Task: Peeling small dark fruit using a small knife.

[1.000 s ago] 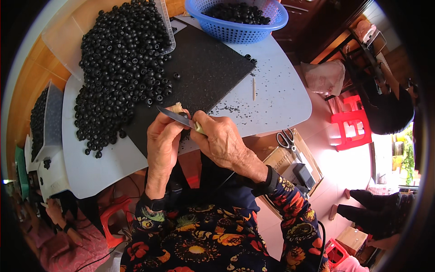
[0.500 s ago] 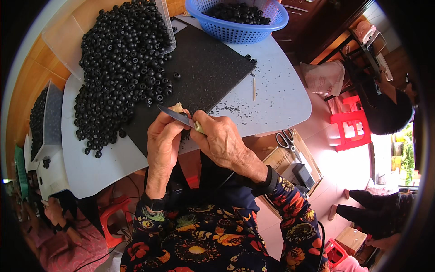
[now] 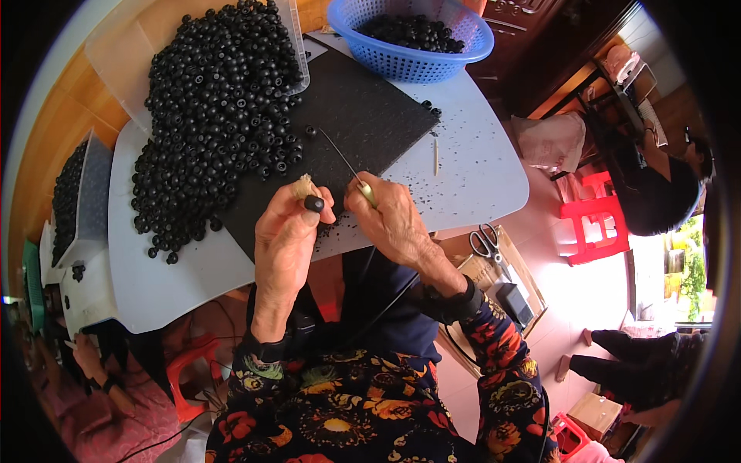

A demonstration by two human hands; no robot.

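Observation:
Between the thumb and fingers of my left hand [image 3: 279, 239] is a small round black part [image 3: 314, 204], its smooth end showing. A tan wrap [image 3: 302, 187] covers one of that hand's fingertips. My right hand [image 3: 395, 224] is closed round the pale green handle of a small knife [image 3: 366, 190]; its thin blade points up and left, apart from the black part. Both hands are over the near edge of a dark mat [image 3: 363, 116]. A large heap of similar black parts [image 3: 224, 108] spills from a clear plastic bin [image 3: 116, 65] toward the mat.
A blue perforated basket [image 3: 417, 63] with black parts stands at the table's far side. Black scraps and a thin pale stick [image 3: 437, 157] lie on the light table [image 3: 490, 170]. Scissors [image 3: 486, 243] rest on a carton at right. A co-worker's hand [image 3: 89, 356] shows lower left.
My right hand has drawn the knife away from the left hand, and the blade has swung to point farther away. The black part in my left hand now shows plainly.

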